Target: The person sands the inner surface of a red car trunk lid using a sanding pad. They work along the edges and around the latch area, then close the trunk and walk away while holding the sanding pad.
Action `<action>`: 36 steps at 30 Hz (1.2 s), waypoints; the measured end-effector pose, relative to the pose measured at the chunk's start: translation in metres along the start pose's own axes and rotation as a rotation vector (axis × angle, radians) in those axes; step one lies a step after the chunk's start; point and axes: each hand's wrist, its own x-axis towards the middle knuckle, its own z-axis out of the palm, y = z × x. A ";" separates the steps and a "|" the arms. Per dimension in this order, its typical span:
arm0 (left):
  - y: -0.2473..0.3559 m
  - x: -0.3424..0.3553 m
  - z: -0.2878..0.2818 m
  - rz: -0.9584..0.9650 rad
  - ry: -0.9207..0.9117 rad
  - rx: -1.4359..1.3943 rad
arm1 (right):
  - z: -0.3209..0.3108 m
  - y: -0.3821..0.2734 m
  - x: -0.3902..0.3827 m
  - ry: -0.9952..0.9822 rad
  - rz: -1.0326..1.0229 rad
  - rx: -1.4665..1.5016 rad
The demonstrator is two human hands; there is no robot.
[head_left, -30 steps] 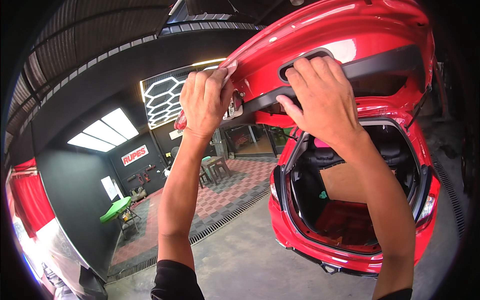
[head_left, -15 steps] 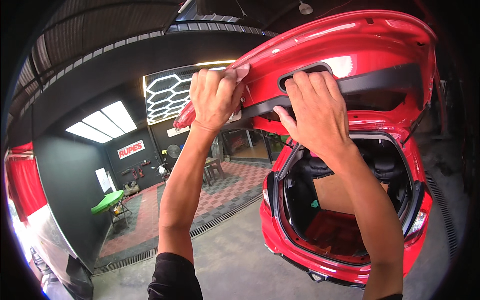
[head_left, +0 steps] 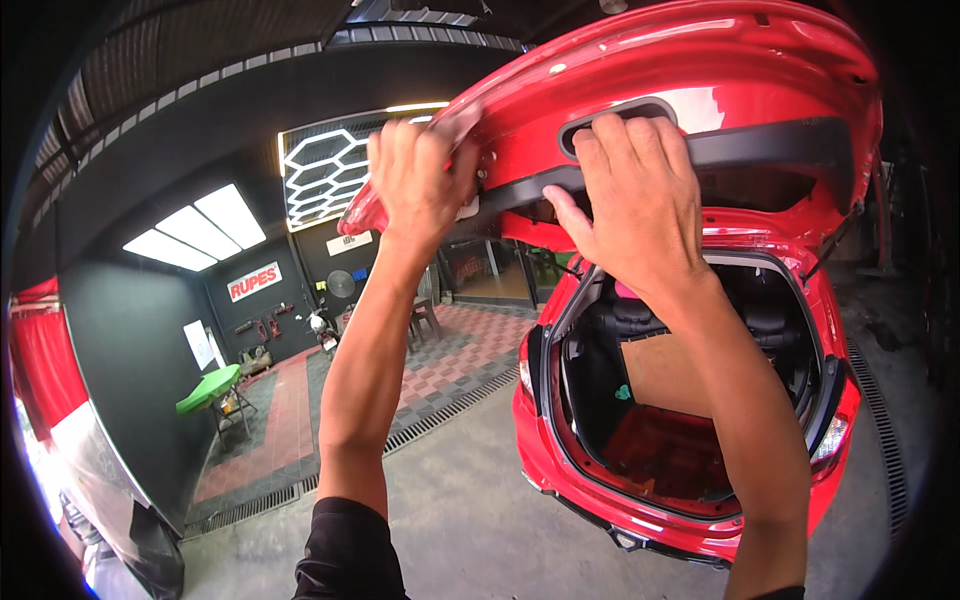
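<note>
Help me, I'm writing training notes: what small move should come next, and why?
Probably slide the left hand a little along the raised red tailgate: it holds a pale cloth-like piece at the edge, while the right hand hooks into the dark-rimmed recess.

This is a car workshop. Hexagonal lights (head_left: 325,168), wall-hung tools (head_left: 268,328) and a red hatchback (head_left: 745,230) show it.

Grey concrete floor (head_left: 450,520) across lower middle of frame; red car (head_left: 660,455) standing on it, lower right. Past drain grate (head_left: 450,413), red-and-grey checkered tiles (head_left: 460,338), left of centre; green-topped folding stand (head_left: 208,388) on them, at frame left.
</note>
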 end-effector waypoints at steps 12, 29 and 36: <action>-0.007 0.010 -0.009 0.065 -0.090 0.036 | 0.000 0.001 0.002 0.008 -0.019 0.020; -0.010 0.018 -0.011 0.151 -0.113 0.040 | 0.002 0.005 -0.001 -0.031 -0.012 -0.008; -0.002 0.024 -0.006 0.118 -0.113 0.039 | 0.003 0.007 0.000 0.012 -0.005 0.068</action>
